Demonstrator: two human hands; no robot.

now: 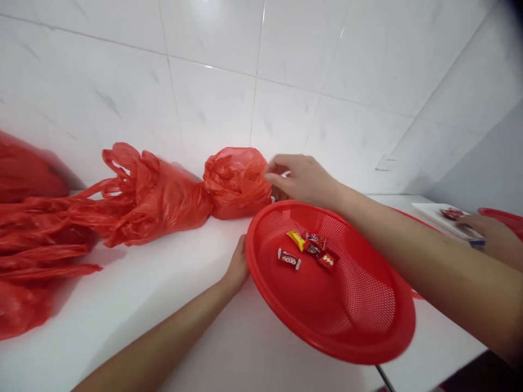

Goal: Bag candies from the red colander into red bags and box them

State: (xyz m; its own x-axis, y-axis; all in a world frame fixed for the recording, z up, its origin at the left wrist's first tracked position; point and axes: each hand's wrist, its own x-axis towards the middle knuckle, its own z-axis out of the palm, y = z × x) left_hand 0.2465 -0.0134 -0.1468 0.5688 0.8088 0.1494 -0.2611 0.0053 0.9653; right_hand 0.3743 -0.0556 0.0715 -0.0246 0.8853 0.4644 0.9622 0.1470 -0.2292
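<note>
My left hand grips the left rim of a red plastic basket with perforated sides, which tilts toward me. Inside the basket lie several wrapped candies: a yellow one, a dark red one and a small pile of red ones. My right hand reaches across the far side of the basket, thumb and forefinger closed together at the right edge of a red plastic bag. What sits between those fingertips is blurred. Something brown shows partly under that hand.
More red plastic bags, one knotted and others, lie along the left of the white table. A tiled wall stands behind. At right, another person's hand is near a white tray and red packets.
</note>
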